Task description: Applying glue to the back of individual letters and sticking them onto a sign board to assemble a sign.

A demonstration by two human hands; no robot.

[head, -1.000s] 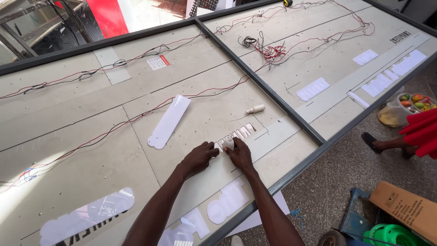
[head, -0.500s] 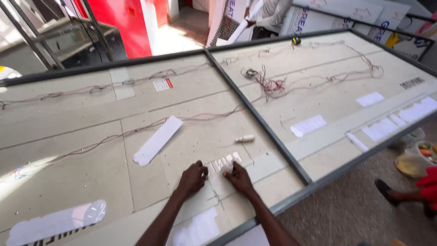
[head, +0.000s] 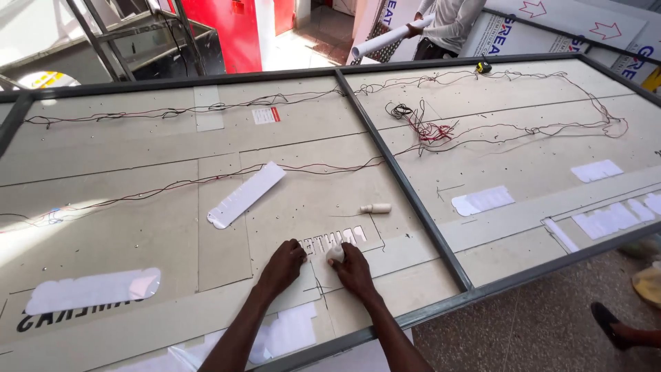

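Far left of table: a long white backing sheet with dark letters along its lower edge [head: 93,289] lies flat on the large grey panelled table with a dark metal frame [head: 406,200]; it looks loosely laid rather than pressed down.
Wiring: thin red and dark wires [head: 206,178] run across the left panel, and a tangled bundle [head: 420,127] sits on the right panel, lying loose.
Centre left: a long white perforated strip with a scalloped end [head: 246,194] lies aslant, apart from both hands.
Left hand [head: 282,265]: pressed flat on the panel just left of the lettering, fingers curled down, its grip holding nothing.
Work piece: a short row of white cut-out letters [head: 337,241] sits on the panel between and just above the hands; it looks placed, with pressing in hand.
Right hand [head: 354,269]: its grip is closed on a small white rounded object [head: 335,254] at the lower edge of the letters.
Just above: a small white tube-shaped bottle [head: 376,208] lies on its side, untouched.
Right panel: several white paper pieces [head: 483,200] and [head: 596,171] lie spread out, seemingly not yet worked.
Beyond: a person holds a rolled white sheet [head: 389,38].
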